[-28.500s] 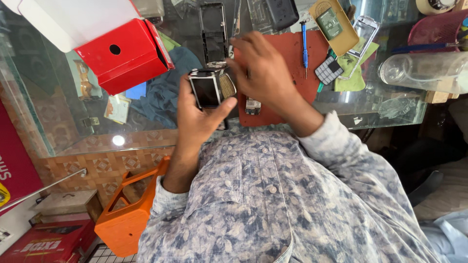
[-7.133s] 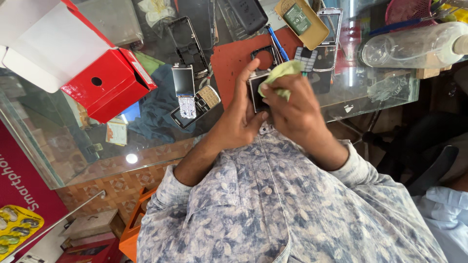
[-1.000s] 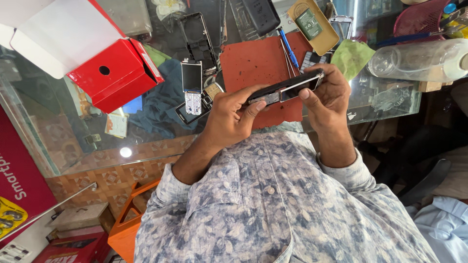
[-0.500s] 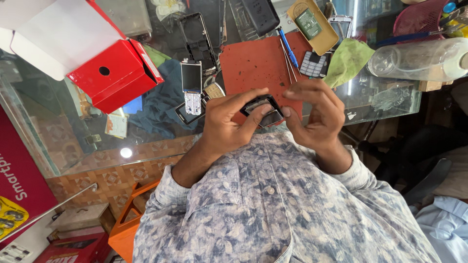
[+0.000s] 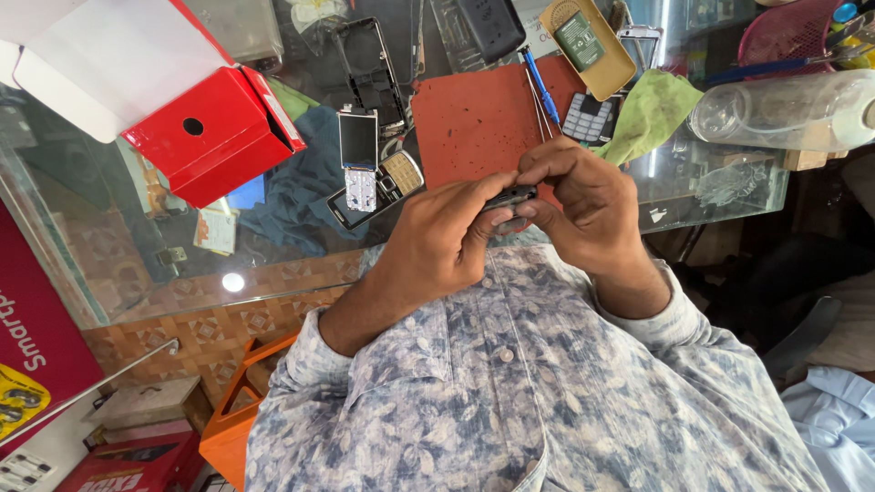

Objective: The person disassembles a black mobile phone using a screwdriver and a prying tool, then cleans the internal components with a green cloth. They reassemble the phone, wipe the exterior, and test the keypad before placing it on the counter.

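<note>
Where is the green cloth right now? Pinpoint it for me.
In the head view, the green cloth lies on the glass table at upper right, between the phone keypad and the clear plastic bottle.

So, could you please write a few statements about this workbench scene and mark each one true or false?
1. Both hands hold the small dark phone part. True: left hand and right hand pinch it.
2. The red box lies on the red mat. False: it sits apart from it, on the glass counter.
3. A green cloth lies beside the keypad. True.
4. The blue-handled tool is in the right hand. False: it lies on the mat's edge.
</note>
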